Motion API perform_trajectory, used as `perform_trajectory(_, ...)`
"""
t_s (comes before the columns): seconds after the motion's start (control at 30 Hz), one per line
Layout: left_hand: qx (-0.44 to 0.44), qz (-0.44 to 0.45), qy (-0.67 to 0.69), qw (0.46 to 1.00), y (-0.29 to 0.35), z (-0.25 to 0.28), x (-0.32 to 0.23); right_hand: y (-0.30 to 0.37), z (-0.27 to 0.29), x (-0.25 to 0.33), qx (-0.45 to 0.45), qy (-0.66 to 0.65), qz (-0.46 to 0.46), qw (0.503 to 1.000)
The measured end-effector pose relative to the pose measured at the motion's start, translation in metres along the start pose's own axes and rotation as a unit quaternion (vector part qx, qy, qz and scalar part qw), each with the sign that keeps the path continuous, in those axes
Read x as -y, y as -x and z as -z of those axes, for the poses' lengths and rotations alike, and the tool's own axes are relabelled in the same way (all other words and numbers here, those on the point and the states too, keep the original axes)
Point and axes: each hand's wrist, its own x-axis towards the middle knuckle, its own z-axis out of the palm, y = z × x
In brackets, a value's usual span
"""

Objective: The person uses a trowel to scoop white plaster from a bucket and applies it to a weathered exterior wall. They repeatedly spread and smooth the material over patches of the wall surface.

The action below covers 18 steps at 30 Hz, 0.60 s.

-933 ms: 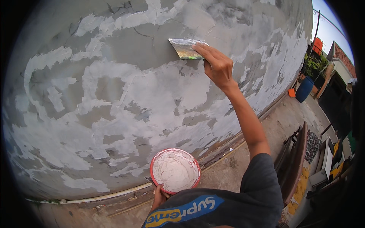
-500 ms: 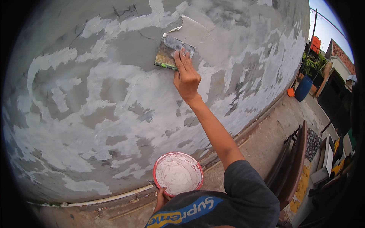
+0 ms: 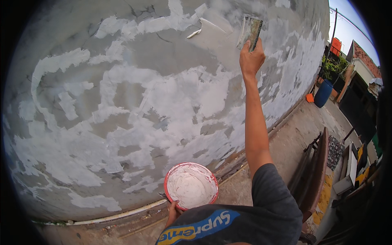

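Note:
My right hand (image 3: 252, 61) is raised high against the wall (image 3: 163, 102), fingers closed on the lower edge of a flat rectangular putty scraper (image 3: 250, 30) with a smeared grey face. To the scraper's left, a fresh patch of white filler (image 3: 210, 34) has a thick raised ridge along its left side. Low by my body, my left hand (image 3: 173, 211) grips the rim of a red bucket (image 3: 213, 174). White filler paste (image 3: 190, 188) sits inside it. A dark blade-like piece (image 3: 162, 197) juts out beside the left hand, its far part hidden.
A white pipe (image 3: 122, 214) runs along the wall's foot. To the right lie a brown curved bench-like piece (image 3: 320, 175) and a patterned mat (image 3: 335, 153). Farther off stand a blue barrel (image 3: 324, 94) and plants (image 3: 337, 67).
My right hand has swept the scraper up and to the right, away from the ridge of filler, and the scraper has turned more upright. My left hand and the bucket stay nearly in place.

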Motion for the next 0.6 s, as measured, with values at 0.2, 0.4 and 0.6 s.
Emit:
perform_trajectory(0.2, -0.027, 0.004, 0.011, 1.0, -0.011, 0.024, 0.002, 0.01, -0.009, 0.016, 0.035, 0.028, -0.043, 0.998)
perform_trajectory(0.4, -0.044, 0.031, -0.004, 0.999, 0.004, 0.018, -0.015, 0.027, -0.013, 0.032, 0.039, 0.021, 0.018, 0.999)
perform_trajectory(0.6, -0.028, 0.014, -0.009, 0.999, -0.001, 0.032, -0.019, 0.059, -0.01, 0.062, 0.072, -0.017, 0.112, 0.991)
